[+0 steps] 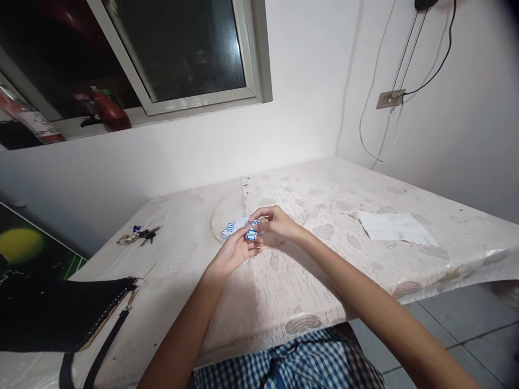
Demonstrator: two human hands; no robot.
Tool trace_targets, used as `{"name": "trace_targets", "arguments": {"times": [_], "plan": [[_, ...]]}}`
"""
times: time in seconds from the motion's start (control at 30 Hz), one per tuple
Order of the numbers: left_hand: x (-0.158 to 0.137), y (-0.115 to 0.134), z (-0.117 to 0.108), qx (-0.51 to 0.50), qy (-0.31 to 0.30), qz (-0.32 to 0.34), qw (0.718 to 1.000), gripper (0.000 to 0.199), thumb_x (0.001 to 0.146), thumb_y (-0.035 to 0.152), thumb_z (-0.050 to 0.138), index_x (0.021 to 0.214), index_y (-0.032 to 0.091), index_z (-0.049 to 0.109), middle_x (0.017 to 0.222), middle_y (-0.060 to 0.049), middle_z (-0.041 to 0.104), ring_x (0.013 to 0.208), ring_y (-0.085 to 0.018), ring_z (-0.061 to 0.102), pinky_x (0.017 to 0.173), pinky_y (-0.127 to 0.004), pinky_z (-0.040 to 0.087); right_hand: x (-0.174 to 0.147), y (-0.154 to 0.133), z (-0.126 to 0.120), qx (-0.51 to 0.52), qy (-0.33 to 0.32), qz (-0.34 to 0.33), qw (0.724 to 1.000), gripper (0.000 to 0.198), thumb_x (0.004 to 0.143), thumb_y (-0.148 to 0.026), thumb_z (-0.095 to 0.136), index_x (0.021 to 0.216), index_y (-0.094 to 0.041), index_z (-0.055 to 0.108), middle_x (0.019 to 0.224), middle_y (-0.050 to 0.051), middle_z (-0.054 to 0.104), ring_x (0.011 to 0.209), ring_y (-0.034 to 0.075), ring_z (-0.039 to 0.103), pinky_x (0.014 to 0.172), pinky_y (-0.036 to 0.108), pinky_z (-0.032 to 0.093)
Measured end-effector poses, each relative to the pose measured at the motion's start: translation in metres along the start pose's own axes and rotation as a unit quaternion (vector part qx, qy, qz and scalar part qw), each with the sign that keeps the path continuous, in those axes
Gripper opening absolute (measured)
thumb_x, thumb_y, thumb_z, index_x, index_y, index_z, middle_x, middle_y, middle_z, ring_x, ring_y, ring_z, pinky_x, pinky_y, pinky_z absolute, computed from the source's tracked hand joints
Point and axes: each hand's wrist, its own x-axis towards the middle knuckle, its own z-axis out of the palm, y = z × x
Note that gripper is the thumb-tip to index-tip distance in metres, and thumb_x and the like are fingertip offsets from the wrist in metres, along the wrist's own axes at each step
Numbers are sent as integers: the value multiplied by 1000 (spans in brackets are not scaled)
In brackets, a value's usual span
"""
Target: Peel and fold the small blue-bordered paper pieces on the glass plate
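Note:
Both my hands are together above the middle of the table, fingers closed on a small white piece with blue markings (252, 230); it looks like a paper cutout, but the print is too small to read. My left hand (237, 251) grips it from below, thumb on its near side. From the upper right, my right hand (275, 222) pinches it between thumb and fingers. Just behind the left hand, more white cutouts with blue outlines (230, 227) lie on the tablecloth, partly hidden by my fingers.
The patterned tablecloth (308, 292) covers the table. A bunch of keys (149, 234) lies left, with a black bag (60, 313) and its strap nearer me. A white sheet (395, 228) is at the right. Bottles (110, 111) stand on the windowsill; cables hang from a wall socket (390, 99).

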Motion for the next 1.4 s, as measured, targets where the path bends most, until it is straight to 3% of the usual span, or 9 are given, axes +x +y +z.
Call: {"name": "trace_targets", "arguments": {"times": [0.23,0.4,0.57,0.8,0.97,1.4], "plan": [[1,-5,0,15,-23,-6,1000,28,80,40,55,83,13,58,65,-7,60,57,-13,57,57,-24,45,1,0,-5,54,-59,54,995,19,61,-17,63,80,-14,62,65,-3,54,45,4,41,41,19,26],[6,-5,1,-47,31,33,998,19,83,32,53,79,14,56,65,-5,59,58,-11,56,61,-25,47,-1,-2,-1,-30,3,32,999,39,67,-25,65,104,-18,53,86,2,54,57,7,48,46,20,37],[8,-3,4,-78,53,51,994,25,86,33,48,82,12,58,67,-3,58,55,-9,54,60,-22,48,-6,3,2,-145,-80,-3,986,53,62,-28,71,109,-22,48,101,4,54,68,9,49,59,24,43],[11,-7,-2,-56,77,58,994,25,85,35,49,91,13,60,83,-7,65,72,-13,61,80,-30,49,-7,11,5,-243,-41,-61,967,36,72,-27,60,103,-21,43,88,0,56,63,10,48,58,23,38],[12,-8,-4,-48,68,63,995,25,85,35,49,90,13,59,82,-7,66,75,-14,63,82,-32,49,-8,9,7,-303,-52,-79,948,29,73,-27,58,96,-21,43,69,-4,50,61,11,46,56,22,33],[13,-9,-4,-33,82,68,994,23,83,35,54,92,14,60,85,-7,66,77,-14,63,86,-33,47,-9,8,7,-357,-26,-93,929,12,74,-22,53,82,-20,44,77,-1,50,64,10,45,57,22,30]]}}
